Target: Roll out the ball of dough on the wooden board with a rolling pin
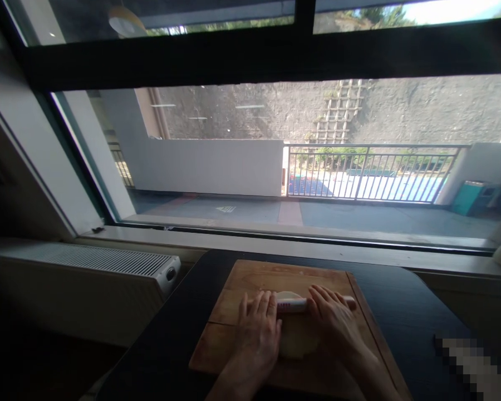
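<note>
A white rolling pin [293, 305] with dark lettering lies crosswise on a wooden cutting board [259, 273]. Its wooden right end sticks out past my right hand [332, 309]. The fingers of that hand bend over the right part of the pin. On the left part rests my left hand [261, 317], palm down, its fingers close together over the pin and hiding that end. Under the pin, a pale, flat, rounded piece of dough [289, 294] shows along the far edge between the two hands.
The board sits on a dark table [401, 301] against a window sill [234, 240]. To the left stands a white radiator [121, 267] with a valve knob. At the lower right is a pixelated patch. A balcony railing [359, 172] shows through the window.
</note>
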Available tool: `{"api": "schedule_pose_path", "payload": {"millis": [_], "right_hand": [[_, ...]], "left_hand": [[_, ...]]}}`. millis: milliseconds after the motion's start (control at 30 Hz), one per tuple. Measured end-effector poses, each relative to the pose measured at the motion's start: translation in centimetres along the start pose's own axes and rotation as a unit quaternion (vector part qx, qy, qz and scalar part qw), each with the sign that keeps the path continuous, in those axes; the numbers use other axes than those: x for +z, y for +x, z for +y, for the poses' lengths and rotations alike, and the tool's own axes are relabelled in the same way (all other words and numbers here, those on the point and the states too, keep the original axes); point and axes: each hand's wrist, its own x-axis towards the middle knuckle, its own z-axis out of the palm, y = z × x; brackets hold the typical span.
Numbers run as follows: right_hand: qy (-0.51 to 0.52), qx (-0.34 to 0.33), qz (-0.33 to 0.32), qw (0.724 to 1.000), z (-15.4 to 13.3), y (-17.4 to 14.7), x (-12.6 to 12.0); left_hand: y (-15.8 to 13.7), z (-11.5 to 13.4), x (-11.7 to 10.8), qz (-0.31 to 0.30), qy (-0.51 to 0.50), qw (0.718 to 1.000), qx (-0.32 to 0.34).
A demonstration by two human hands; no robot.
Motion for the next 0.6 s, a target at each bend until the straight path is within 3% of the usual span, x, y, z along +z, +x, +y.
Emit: {"api": "schedule_pose_path", "payload": {"millis": [100,167,233,333,467,533,600], "right_hand": [[-0.028,-0.031,0.066,0.997,0.9,-5.6,0.3],[-0.040,-0.027,0.073,0.996,1.1,-6.1,0.5],[-0.040,-0.001,0.046,0.998,0.9,-3.6,0.6],[-0.026,0.023,-0.040,0.999,0.2,3.5,0.5],[-0.004,-0.017,-0.108,0.994,-1.7,11.2,0.7],[0.003,-0.032,-0.111,0.993,-2.3,11.8,0.8],[0.006,-0.036,-0.106,0.994,-2.2,9.7,0.6]], "left_hand": [[0.2,-0.2,0.4,0.009,0.001,1.000,0.029],[0.3,-0.1,0.6,0.010,-0.002,1.000,0.027],[0.1,0.2,0.5,0.005,-0.007,1.000,0.014],[-0.3,0.8,0.2,-0.013,-0.013,1.000,-0.015],[-0.5,1.2,-0.2,-0.039,-0.009,0.998,-0.057],[-0.5,0.9,-0.3,-0.047,-0.014,0.997,-0.061],[-0.4,0.4,-0.2,-0.044,-0.014,0.998,-0.051]]}}
